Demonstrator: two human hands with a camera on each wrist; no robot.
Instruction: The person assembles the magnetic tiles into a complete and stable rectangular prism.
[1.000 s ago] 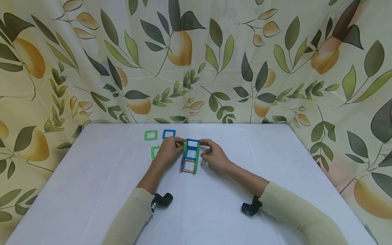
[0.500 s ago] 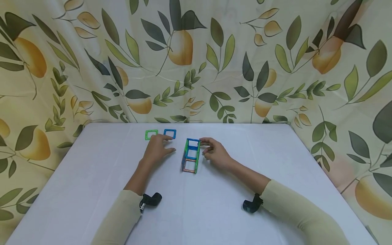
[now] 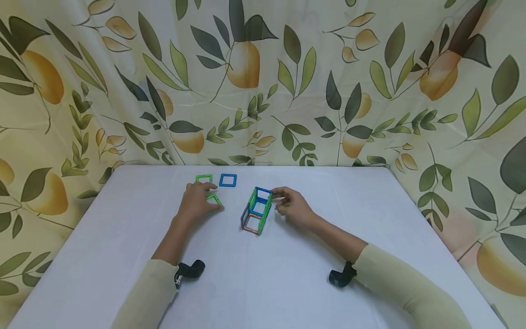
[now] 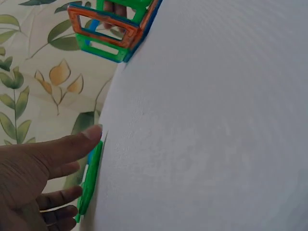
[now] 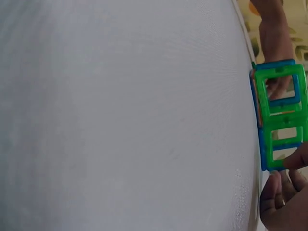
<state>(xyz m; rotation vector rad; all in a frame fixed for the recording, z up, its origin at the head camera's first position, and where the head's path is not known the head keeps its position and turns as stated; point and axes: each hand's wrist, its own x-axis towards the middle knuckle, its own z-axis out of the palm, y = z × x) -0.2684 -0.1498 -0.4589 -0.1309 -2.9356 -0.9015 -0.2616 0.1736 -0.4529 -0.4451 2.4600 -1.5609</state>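
Observation:
A box-like tower of magnetic tile frames [image 3: 265, 214], green, blue and orange, lies lengthwise on the white table. At its far right corner, my right hand [image 3: 295, 208] grips the edge. In the right wrist view one digit overlaps a green tile frame [image 5: 287, 118], with other fingertips close below. My left hand [image 3: 192, 201] spreads thumb and fingers around a loose green square tile [image 3: 219, 200], partly hidden by the hand. In the left wrist view that green tile [image 4: 90, 183] shows edge-on beside the fingers; contact cannot be told.
Behind the left hand lie another green square tile [image 3: 204, 176], partly covered, and a blue square tile [image 3: 228, 185]. A patterned curtain [image 3: 263, 119] hangs along the far edge of the white table [image 3: 263, 283]. Black wrist cameras [image 3: 192, 269] hang from both forearms.
My left hand has left the tower and moved left to the nearer green tile, which now lies turned. The tower's far end has swung slightly right along with my right hand.

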